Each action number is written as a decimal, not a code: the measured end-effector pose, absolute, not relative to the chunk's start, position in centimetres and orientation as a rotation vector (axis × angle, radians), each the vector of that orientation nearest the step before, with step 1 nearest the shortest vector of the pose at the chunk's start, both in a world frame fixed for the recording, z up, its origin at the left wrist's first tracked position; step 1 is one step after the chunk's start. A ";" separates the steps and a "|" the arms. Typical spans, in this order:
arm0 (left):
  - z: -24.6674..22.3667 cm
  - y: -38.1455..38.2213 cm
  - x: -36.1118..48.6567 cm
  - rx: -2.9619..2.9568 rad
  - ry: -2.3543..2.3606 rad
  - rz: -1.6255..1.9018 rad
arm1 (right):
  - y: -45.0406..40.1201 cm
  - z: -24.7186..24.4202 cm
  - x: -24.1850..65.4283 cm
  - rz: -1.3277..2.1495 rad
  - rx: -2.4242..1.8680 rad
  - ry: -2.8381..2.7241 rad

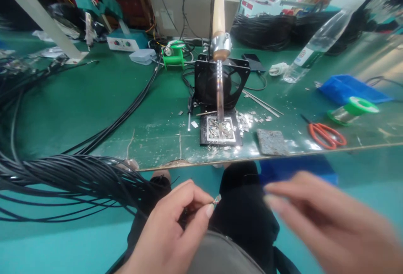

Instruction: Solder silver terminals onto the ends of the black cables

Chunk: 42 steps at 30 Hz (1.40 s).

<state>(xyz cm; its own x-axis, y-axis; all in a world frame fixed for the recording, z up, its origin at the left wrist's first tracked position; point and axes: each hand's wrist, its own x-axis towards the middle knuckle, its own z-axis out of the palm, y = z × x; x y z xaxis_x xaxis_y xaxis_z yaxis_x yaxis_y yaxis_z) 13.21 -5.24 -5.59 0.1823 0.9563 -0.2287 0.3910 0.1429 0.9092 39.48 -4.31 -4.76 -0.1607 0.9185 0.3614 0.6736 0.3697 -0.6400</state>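
Note:
My left hand (178, 219) is closed in a pinch over my lap. Between its thumb and forefinger is the end of a black cable, with thin wires and a small shiny metal piece (217, 199) sticking out at the tip. The rest of that cable is mostly hidden by the hand. To the right, my right hand (317, 211) is blurred by motion, its thumb and forefinger slightly apart with nothing visible between them. Ahead, a soldering iron (219, 72) with a wooden handle hangs tip down over a white-rimmed tray (233, 138) of small metal pieces.
A black fan (201, 82) stands behind the iron. Loose metal pieces (245, 120) lie beside the tray. Rightward are a grey block (271, 141), red-handled scissors (325, 135), a solder spool (352, 110), a blue bin (349, 87) and a bottle (317, 43). Black cables (72, 181) drape over the left edge.

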 end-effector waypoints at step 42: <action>-5.1 -5.5 13.6 1.393 1.354 0.638 | -3.3 -6.2 33.1 0.727 -1.108 -2.099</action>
